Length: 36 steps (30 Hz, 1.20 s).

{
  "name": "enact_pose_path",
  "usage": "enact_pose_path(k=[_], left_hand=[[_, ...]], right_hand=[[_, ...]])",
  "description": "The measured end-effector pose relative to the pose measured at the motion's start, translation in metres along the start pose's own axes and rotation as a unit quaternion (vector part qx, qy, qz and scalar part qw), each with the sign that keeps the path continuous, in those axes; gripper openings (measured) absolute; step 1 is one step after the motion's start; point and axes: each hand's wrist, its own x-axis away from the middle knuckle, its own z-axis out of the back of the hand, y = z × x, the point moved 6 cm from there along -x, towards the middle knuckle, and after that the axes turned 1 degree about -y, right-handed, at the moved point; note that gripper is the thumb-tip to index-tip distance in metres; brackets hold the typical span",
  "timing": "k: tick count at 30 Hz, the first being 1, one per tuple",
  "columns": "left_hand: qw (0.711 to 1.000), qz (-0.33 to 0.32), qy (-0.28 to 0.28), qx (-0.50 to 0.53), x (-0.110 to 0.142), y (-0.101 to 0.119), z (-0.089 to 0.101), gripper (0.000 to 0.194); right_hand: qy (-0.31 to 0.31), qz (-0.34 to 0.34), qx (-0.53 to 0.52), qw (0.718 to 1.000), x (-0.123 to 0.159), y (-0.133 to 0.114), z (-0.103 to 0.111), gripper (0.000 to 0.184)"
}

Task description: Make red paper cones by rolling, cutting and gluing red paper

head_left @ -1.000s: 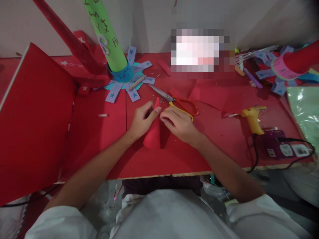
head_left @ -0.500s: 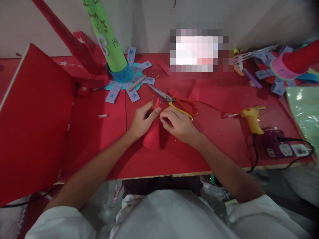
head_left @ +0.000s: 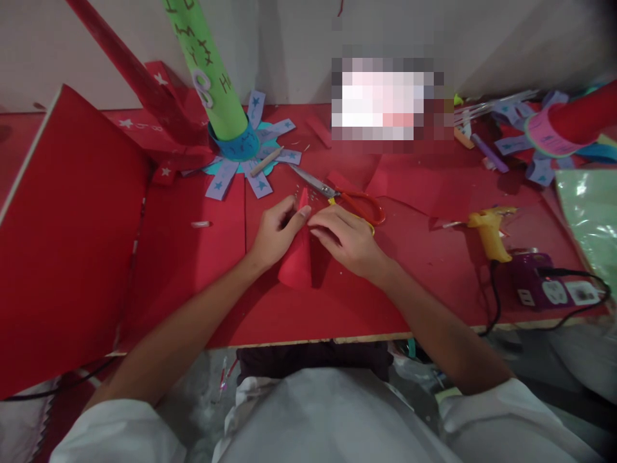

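A red paper cone (head_left: 297, 263) stands point-up, leaning slightly, on the red table just in front of me. My left hand (head_left: 277, 235) grips its left side, with the thumb across the front near the tip. The bent fingers of my right hand (head_left: 349, 241) meet the cone's right edge in a pinch, their tips partly hidden. Just beyond my right hand lie scissors (head_left: 359, 206) with red and yellow handles, the blades pointing away to the left.
A yellow glue gun (head_left: 489, 235) and purple box (head_left: 533, 280) with a black cord are at right. Behind left rises a green tube (head_left: 216, 96) with paper strips around its base. A red panel (head_left: 67, 238) stands at left. Red paper (head_left: 414, 183) lies behind.
The fingers of my right hand have shifted slightly at the cone's edge, with the index finger straighter. My left hand keeps its hold. The whole view has moved a little.
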Motion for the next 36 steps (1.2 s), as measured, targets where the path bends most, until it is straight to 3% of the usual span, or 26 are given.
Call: enact_pose_path(k=[14,19,27,31,36], left_hand=[[1.0,0.009,-0.003,0.003,0.0,0.003,0.0,0.06],[1.0,0.015,0.001,0.002,-0.001,0.003,0.001,0.061],[1.0,0.004,0.01,-0.006,0.001,0.005,0.002,0.059],[1.0,0.004,0.013,0.0,0.002,0.006,0.002,0.058],[1.0,0.003,0.013,-0.002,0.002,0.008,0.001,0.057]], right_hand=[[-0.031,-0.02,-0.001,0.999,0.0,0.004,-0.005,0.021],[-0.01,-0.018,-0.006,1.0,0.002,0.003,-0.005,0.02],[-0.034,-0.131,-0.082,0.987,0.003,0.013,-0.018,0.011],[-0.058,-0.145,-0.109,0.982,0.001,0.01,-0.022,0.014],[-0.064,-0.149,-0.069,0.984,0.001,0.007,-0.021,0.019]])
